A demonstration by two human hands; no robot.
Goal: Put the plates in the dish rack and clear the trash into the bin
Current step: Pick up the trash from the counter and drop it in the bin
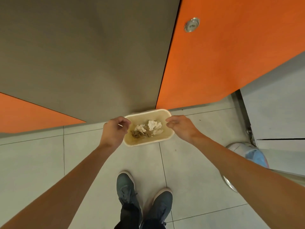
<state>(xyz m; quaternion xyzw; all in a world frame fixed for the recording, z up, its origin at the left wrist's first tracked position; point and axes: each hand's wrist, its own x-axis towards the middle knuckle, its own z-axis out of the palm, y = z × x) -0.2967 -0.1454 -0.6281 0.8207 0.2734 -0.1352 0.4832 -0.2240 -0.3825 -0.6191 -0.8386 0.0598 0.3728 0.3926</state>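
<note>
A cream rectangular bin (162, 138) stands on the tiled floor against the grey panel. Crumpled white paper (152, 125) and brown scraps (137, 133) lie at its bottom. My left hand (113, 131) hovers over the bin's left rim with curled fingers, and a thin white sliver (120, 125) shows between them. My right hand (179, 127) hangs over the right rim, loosely curled, with nothing in it. No plates or dish rack are in view.
A grey panel (85, 55) and orange panels (231, 50) rise behind the bin. A round metal fitting (192, 24) sits on the orange panel. A metal container holding something blue (254, 156) stands at the right. My two grey shoes (127, 187) are below the bin.
</note>
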